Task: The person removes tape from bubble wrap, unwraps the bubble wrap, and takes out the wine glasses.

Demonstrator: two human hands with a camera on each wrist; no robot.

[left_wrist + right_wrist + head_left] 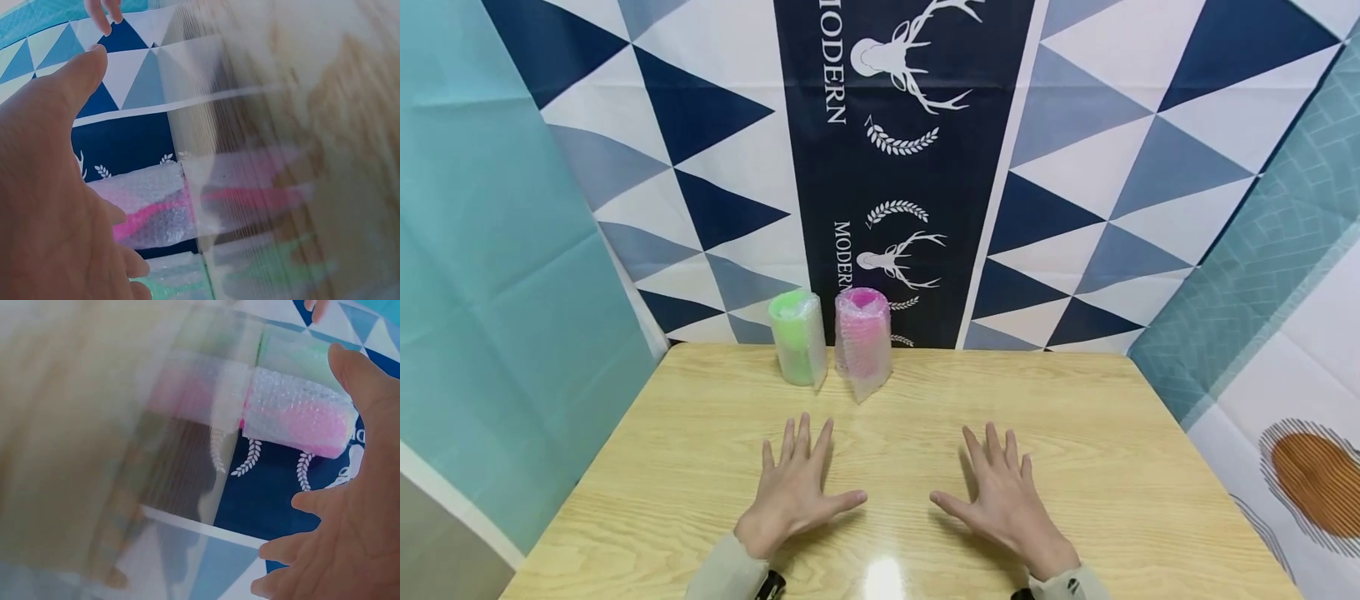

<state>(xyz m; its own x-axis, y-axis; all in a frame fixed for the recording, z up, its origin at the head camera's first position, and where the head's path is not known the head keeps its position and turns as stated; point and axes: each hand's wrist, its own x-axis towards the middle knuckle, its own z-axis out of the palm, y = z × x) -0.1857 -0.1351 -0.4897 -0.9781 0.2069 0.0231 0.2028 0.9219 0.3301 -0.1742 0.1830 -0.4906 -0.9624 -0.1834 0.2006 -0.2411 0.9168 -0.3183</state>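
Note:
Both hands are held over the front half of a wooden table, fingers spread and pointing away from the body. The left hand (793, 492) holds nothing, its thumb turned inward. Opposite it the right hand (1000, 500) is likewise bare, with a gap between the two thumbs. Beyond the fingertips, near the table's far edge, stand two upright bubble-wrapped cylinders: a green one (797, 340) and, to its right, a pink one (862, 337). The right wrist view shows the pink bubble-wrapped cylinder (306, 412) past the right hand's fingers. Neither hand touches the cylinders.
The light wooden table (1060, 417) reaches to a patterned cloth (895, 167) hanging behind it, with navy, grey and white triangles and deer heads. A teal cloth (490, 250) hangs at the left. More patterned fabric (1292, 350) lies along the right side.

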